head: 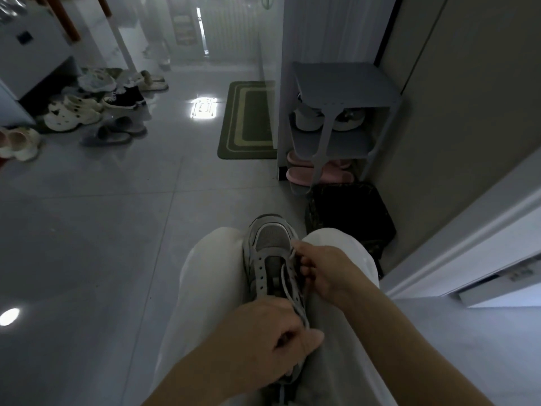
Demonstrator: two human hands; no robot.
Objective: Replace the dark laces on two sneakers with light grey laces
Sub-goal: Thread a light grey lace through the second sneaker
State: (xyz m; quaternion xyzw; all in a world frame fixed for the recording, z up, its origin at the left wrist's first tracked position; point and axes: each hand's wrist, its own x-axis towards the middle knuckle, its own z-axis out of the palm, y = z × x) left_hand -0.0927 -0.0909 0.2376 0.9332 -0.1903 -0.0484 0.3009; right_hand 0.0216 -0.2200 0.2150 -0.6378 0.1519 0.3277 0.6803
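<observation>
Sitting wedged between the person's two knees, the grey sneaker (pixel 270 259) points its toe away from the camera, out toward the tiled floor (pixel 102 230). Its tongue and both rows of eyelets face up, and a light grey lace (pixel 288 284) runs in a loose loop down the right side of the tongue. Up near the toe end, the right hand (pixel 325 272) sits against the shoe's right eyelet row, its fingers (pixel 304 259) bunched narrow and pinching the lace right where it meets the upper. Down at the heel end, the left hand (pixel 263 335) lies curled over the shoe's opening, fingers folded in and thumb pressed across; the lace's lower stretch disappears under that hand, so it looks gripped there, though the exact hold is hidden. Between the two hands the lace hangs slack, not taut. White trousers (pixel 199 288) flank the shoe on both sides. Beyond the knees, a grey shoe rack (pixel 345 112) stands against the wall with pink slippers (pixel 298 174) at its foot, a green mat (pixel 248 121) lies beside it, and a jumble of shoes (pixel 87 112) sits far left.
</observation>
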